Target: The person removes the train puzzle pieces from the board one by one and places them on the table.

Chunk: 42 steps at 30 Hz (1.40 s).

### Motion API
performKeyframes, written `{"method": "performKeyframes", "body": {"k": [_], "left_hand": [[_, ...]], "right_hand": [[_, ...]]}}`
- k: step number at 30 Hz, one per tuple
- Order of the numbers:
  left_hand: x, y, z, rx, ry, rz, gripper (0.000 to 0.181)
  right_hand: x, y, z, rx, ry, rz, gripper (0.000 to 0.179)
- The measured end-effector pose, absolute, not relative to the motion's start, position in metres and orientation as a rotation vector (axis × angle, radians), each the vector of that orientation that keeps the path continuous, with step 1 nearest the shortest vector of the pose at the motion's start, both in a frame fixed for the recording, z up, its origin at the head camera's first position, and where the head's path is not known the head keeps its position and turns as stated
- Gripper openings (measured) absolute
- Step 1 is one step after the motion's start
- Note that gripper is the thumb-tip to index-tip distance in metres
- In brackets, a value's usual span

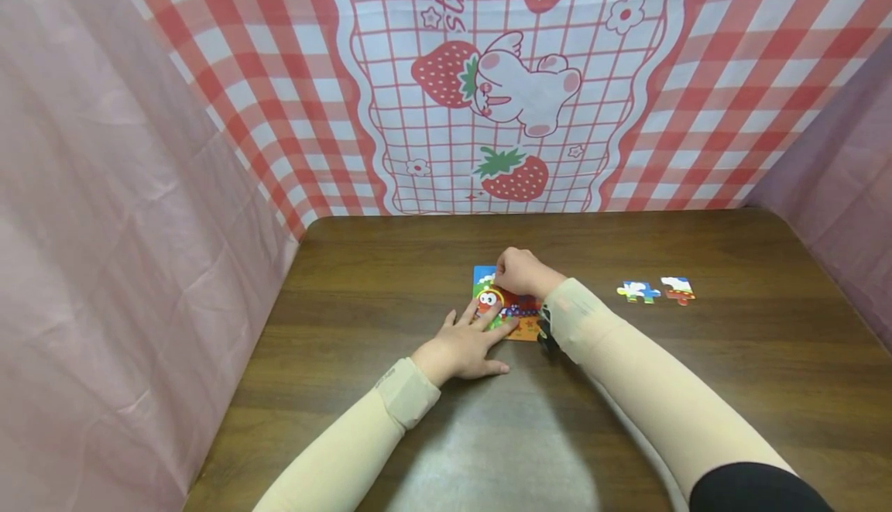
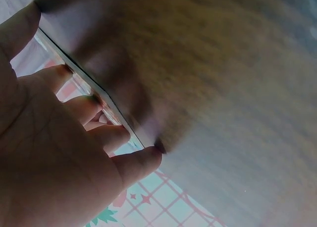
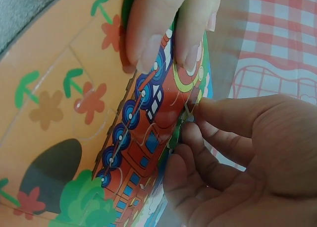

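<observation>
A colourful jigsaw puzzle with a red cartoon train lies on the wooden table, partly covered by both hands. My left hand is spread flat, with fingertips pressing on the puzzle's left and lower part and the thumb on the table; the left wrist view shows this left hand along the puzzle's edge. My right hand bends over the upper part, and in the right wrist view its thumb and curled fingers pinch a puzzle piece at the train picture's upper side. That piece is mostly hidden by the fingertips.
Two loose puzzle pieces lie to the right on the table: a blue and white one and a white and red one. A strawberry-print checked cloth hangs behind the table, and a pink curtain hangs at the left.
</observation>
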<state>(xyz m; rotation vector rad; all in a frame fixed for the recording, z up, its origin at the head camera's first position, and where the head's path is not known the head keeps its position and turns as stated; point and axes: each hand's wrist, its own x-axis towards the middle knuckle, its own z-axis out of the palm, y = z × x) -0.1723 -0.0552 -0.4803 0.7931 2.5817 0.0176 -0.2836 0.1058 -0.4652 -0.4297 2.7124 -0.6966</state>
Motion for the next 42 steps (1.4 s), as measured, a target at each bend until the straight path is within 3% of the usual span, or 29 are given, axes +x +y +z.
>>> {"method": "performKeyframes", "body": {"k": [15,21,28,42], "left_hand": [[-0.1716,-0.0537,-0.4786,0.795,2.580,0.013,0.080],[-0.1715,-0.0542,-0.4783,0.783,2.583,0.019,0.081],[-0.1704,-0.0548,-0.4755,0.800,2.586,0.029,0.080],[-0.1686,-0.0554,-0.4737,0.820,2.599,0.034,0.079]], "right_hand": [[-0.2830,0.1106,-0.4618,-0.496,2.719,-0.743,0.024],[-0.2831,0.1107,-0.4630,-0.452,2.693,-0.800,0.013],[-0.2830,0.1101,-0.4650,-0.412,2.692,-0.848,0.035],[-0.2840,0.1132,-0.4707,-0.444,2.713,-0.881,0.014]]}}
